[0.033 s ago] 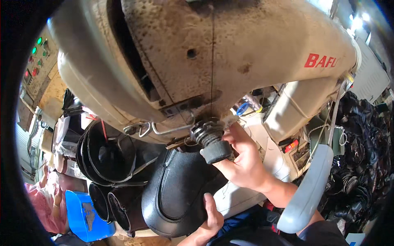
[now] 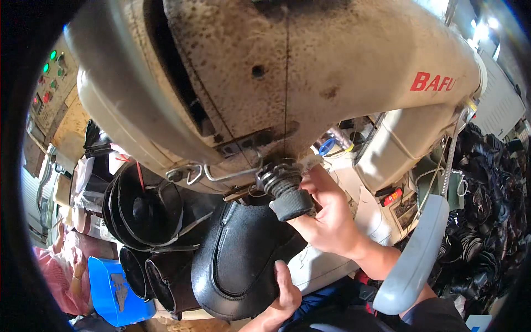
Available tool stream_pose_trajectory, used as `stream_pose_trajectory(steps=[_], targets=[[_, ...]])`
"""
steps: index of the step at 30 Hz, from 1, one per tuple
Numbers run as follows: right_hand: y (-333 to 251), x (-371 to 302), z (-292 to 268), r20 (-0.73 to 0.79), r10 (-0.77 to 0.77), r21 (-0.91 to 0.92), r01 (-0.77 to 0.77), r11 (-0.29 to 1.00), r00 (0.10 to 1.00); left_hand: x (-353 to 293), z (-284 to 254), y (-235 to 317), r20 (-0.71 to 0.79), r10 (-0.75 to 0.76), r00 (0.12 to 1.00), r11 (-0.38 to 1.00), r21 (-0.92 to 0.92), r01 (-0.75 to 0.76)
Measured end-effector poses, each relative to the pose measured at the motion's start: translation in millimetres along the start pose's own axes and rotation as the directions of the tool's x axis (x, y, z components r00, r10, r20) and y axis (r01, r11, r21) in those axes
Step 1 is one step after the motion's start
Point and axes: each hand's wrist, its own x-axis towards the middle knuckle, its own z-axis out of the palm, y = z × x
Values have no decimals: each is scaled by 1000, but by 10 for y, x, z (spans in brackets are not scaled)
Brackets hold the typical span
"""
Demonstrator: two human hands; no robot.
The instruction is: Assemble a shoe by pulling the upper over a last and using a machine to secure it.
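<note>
A black leather shoe upper (image 2: 240, 263) with a stitched, raised seam around its front lies under the head of a beige sewing machine (image 2: 343, 66). My left hand (image 2: 285, 296) grips its near right side, thumb on top and the other fingers hidden beneath. Beyond the upper's right edge, my right hand (image 2: 329, 218) is closed, its fingers curled behind the machine's dark spring-loaded knob (image 2: 293, 205). That knob covers the fingertips, so what they hold does not show. The needle area is also hidden by the machine head.
A grey lever (image 2: 415, 257) hangs before my right forearm. Several black rounded pieces (image 2: 146, 213) and dark uppers (image 2: 171, 282) sit to the left, beside a blue bin (image 2: 119, 293) and a person in pink (image 2: 66, 271). A heap of black pieces (image 2: 481, 221) fills the right.
</note>
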Motion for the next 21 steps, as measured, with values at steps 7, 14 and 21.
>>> stream_pose_trajectory(steps=[7, 14, 21], targets=[[-35, -124, -126, 15, 101, -45, -101, 994, 995, 63, 7, 63, 170, -20, 985, 947, -314, 73], [-117, -677, -1101, -228, -363, -787, 48, 615, 904, 70, -60, 63, 482, -49, 875, 674, -630, 385], [-168, -133, -1779, -235, -548, -870, 78, 487, 803, 82, -11, 65, 621, -44, 783, 459, -684, 568]])
